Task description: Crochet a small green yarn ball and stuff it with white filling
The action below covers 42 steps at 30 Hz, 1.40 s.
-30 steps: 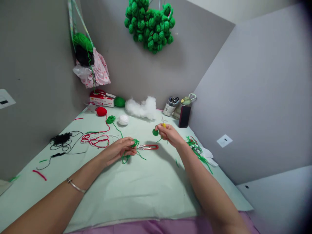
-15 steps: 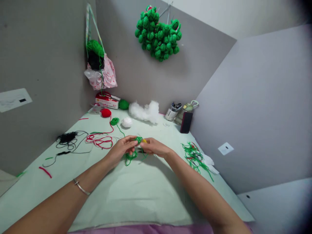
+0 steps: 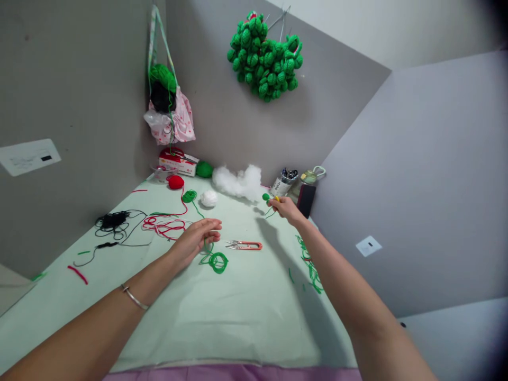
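My left hand (image 3: 200, 238) hovers over the middle of the table with its fingers stretched out. Green strands pass by its fingertips toward a loose green yarn coil (image 3: 218, 262) just below. Farther back to the right, my right hand (image 3: 283, 207) is closed around a crochet hook (image 3: 277, 199) with a yellow handle. A small round green crochet piece (image 3: 265, 197) shows at its fingertips, a green tail dangling under it; how it is attached is too small to tell. Between the hands lie orange-handled thread snips (image 3: 245, 245).
White stuffing (image 3: 238, 182), a white yarn ball (image 3: 208, 199) and a red yarn ball (image 3: 175, 182) sit toward the back. Black yarn (image 3: 113, 221) lies left, green scraps (image 3: 313, 270) right. A phone (image 3: 306, 200) leans near a pen cup (image 3: 283, 182). Green crocheted balls (image 3: 265, 61) hang above.
My hands have parted: the right moved back and right with the hook and green piece, while the left opened and stayed near the middle. The snips now lie on the table.
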Each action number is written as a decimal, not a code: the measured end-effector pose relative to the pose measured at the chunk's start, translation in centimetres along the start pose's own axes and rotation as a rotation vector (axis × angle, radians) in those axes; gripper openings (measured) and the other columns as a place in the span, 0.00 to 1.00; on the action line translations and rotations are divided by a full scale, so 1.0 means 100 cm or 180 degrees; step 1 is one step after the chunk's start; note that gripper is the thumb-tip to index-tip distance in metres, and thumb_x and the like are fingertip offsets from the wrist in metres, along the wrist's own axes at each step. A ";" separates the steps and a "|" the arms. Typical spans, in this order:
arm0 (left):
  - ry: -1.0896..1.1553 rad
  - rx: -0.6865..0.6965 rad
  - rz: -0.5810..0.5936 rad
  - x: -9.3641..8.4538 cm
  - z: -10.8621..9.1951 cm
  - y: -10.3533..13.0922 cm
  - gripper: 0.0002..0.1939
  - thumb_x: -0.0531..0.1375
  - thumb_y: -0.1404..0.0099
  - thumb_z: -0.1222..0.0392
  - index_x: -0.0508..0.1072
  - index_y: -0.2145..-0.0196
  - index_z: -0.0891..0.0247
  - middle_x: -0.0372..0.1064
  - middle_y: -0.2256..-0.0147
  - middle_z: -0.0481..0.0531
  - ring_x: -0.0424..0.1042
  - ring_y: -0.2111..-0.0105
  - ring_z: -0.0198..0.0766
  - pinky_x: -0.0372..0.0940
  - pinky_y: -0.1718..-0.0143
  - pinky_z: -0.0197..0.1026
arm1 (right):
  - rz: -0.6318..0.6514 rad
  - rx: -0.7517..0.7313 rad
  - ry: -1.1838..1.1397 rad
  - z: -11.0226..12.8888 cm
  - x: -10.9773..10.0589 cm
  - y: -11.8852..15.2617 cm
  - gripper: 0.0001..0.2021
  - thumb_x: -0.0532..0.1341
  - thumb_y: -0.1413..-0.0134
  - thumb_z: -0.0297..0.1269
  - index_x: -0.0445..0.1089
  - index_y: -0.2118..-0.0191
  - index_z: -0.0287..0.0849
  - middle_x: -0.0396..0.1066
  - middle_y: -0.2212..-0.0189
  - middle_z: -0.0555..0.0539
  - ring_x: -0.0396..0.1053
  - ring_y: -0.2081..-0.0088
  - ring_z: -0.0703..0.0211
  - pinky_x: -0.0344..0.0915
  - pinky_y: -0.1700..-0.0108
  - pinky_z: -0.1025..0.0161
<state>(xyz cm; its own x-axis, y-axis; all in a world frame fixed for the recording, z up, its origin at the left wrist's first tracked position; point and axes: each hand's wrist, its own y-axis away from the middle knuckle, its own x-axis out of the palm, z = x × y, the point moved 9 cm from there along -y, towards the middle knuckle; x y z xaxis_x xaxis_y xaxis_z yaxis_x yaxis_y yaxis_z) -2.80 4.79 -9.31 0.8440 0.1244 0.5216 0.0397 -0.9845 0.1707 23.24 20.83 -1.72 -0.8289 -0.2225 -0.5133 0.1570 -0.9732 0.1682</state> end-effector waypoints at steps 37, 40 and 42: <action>0.0408 -0.0206 0.0467 0.043 0.026 0.024 0.08 0.73 0.39 0.55 0.82 0.65 0.61 0.80 0.59 0.51 0.78 0.54 0.39 0.72 0.49 0.37 | 0.0690 -0.0709 -0.1793 0.015 0.134 0.136 0.19 0.73 0.54 0.49 0.79 0.60 0.42 0.70 0.75 0.52 0.61 0.73 0.64 0.55 0.71 0.65; 0.0406 -0.0252 0.0422 0.043 0.029 0.024 0.09 0.74 0.40 0.56 0.83 0.64 0.62 0.81 0.59 0.52 0.78 0.56 0.38 0.73 0.53 0.35 | 0.0810 -0.0817 -0.1724 0.018 0.142 0.139 0.18 0.74 0.55 0.51 0.78 0.67 0.41 0.70 0.76 0.52 0.62 0.72 0.64 0.58 0.68 0.64; 0.0422 -0.0235 0.0365 0.041 0.026 0.024 0.07 0.73 0.39 0.58 0.83 0.64 0.63 0.81 0.57 0.53 0.78 0.55 0.39 0.73 0.52 0.37 | 0.0680 -0.0885 -0.1647 0.019 0.137 0.138 0.17 0.72 0.53 0.52 0.76 0.72 0.41 0.69 0.77 0.51 0.60 0.73 0.64 0.56 0.69 0.64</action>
<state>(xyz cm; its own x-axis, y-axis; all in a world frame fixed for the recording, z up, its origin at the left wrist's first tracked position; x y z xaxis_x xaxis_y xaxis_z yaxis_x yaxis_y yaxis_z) 2.11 2.63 -8.97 0.7628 0.0319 0.6459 -0.0962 -0.9821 0.1621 13.04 4.50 -4.86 -0.9055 -0.4244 -0.0067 0.4243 -0.9047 -0.0391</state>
